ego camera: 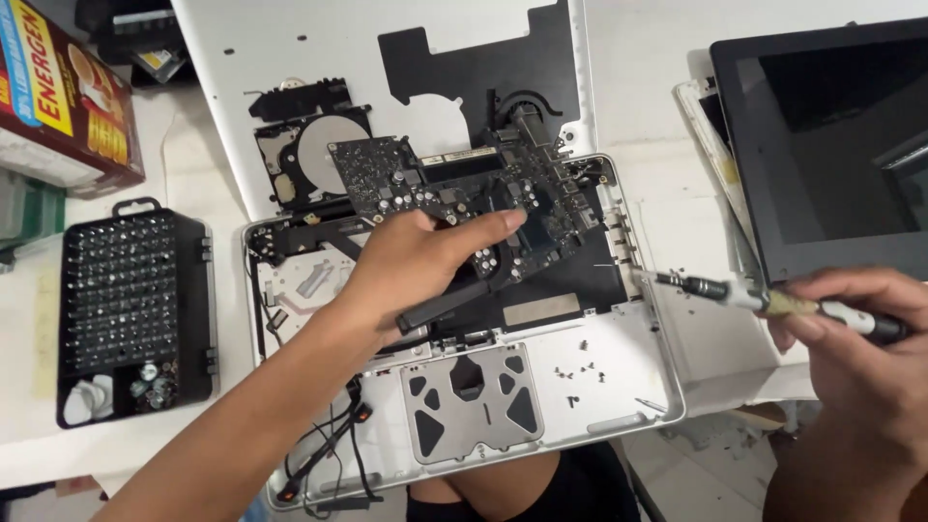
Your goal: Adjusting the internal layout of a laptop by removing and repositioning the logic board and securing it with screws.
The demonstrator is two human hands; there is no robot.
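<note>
1. The circuit board (454, 198) was held by the left hand (411, 266), with the thumb on top and the fingers closed under its near edge. It was lifted at a tilt above the open white laptop case (619, 387), probably so that the parts under it could be reached or seen.

2. The board was found just beyond the left fingertips, and its far end was raised over the dark bay of the case. A black flat bar (445, 302) was seen just under the left palm; whether it was touched by the hand could not be told.

3. A screwdriver (773, 302) was gripped by the right hand (851, 348), which was closed around the handle. The tip was pointed toward the left hand and was kept near the right wall of the case, perhaps to stay ready for the fixing points there.

4. Small loose screws (578, 367) were lying on the palm rest, between the two hands and nearer to the body, so that they were kept together and in easy reach.

5. The bit set (130, 304) was placed to the outside of the left forearm, open, and well apart from the right hand.

6. The removed bottom cover (290, 58) was laid beyond the left hand, and a dark screen (831, 145) was resting beyond the right hand.
</note>
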